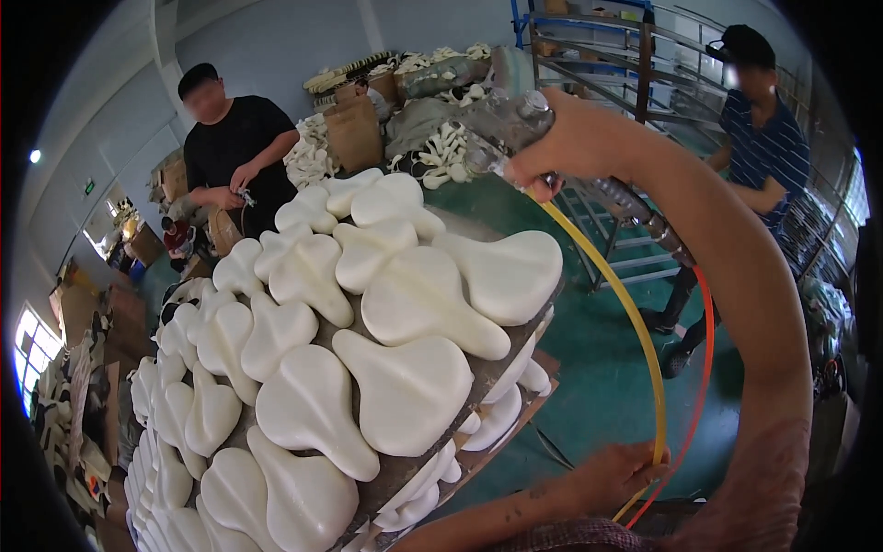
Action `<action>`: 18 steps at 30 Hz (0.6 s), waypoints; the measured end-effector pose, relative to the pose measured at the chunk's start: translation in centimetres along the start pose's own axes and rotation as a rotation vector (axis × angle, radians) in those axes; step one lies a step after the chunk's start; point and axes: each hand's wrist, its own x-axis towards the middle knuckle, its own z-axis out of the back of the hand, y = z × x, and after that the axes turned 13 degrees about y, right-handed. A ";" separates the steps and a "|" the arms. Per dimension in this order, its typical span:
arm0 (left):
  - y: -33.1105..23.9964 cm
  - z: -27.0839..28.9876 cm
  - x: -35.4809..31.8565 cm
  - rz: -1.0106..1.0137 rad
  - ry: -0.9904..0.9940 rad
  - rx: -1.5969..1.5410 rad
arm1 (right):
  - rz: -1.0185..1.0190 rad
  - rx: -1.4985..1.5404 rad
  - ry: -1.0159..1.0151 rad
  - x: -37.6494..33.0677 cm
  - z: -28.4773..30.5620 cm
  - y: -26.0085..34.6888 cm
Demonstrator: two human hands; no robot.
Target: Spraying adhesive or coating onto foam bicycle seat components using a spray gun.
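Spray gun (515,129) is clenched in right hand (561,147); yellow hose (635,322) is grasped by left hand (612,478). Hose slack could be snagged on stacked white seat pads (405,386), so overspray may be misdirected.

light: bright, even daylight, soft shadows | source: window (32,345) at lower left blown out, small lamp (35,156) glaring on the left wall | blur: right hand (552,152) and spray gun (510,124) smeared, faces blurred | focus: white pads (405,386) sharp | distortion: fisheye, black corners, rack (589,46) lines bent near the rim
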 end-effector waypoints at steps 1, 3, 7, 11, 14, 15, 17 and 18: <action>-0.2 -0.1 0.0 -0.002 0.027 -0.007 | -0.018 0.095 -0.071 -0.7 -0.6 0.4; -0.1 -0.4 0.2 -0.006 0.064 -0.016 | 0.055 0.248 -0.111 -1.0 -0.5 0.1; 0.3 -1.7 0.0 0.018 0.068 -0.087 | -0.018 0.161 -0.091 -2.9 -0.7 1.0; 0.1 -2.5 0.2 0.003 0.167 -0.035 | -0.136 0.113 -0.101 -4.5 -1.2 0.4; 0.5 -3.2 0.4 0.054 0.039 -0.174 | -0.040 0.135 -0.134 -3.9 -1.4 0.7; 0.8 -3.3 0.5 0.056 0.039 -0.177 | 0.016 0.177 -0.165 -3.4 -1.6 0.6; 1.4 -3.5 0.7 0.060 -0.052 -0.270 | 0.048 0.199 -0.237 -2.9 -1.7 0.4; 1.2 -3.3 0.8 0.065 -0.050 -0.275 | 0.043 0.205 -0.237 -2.9 -1.9 0.5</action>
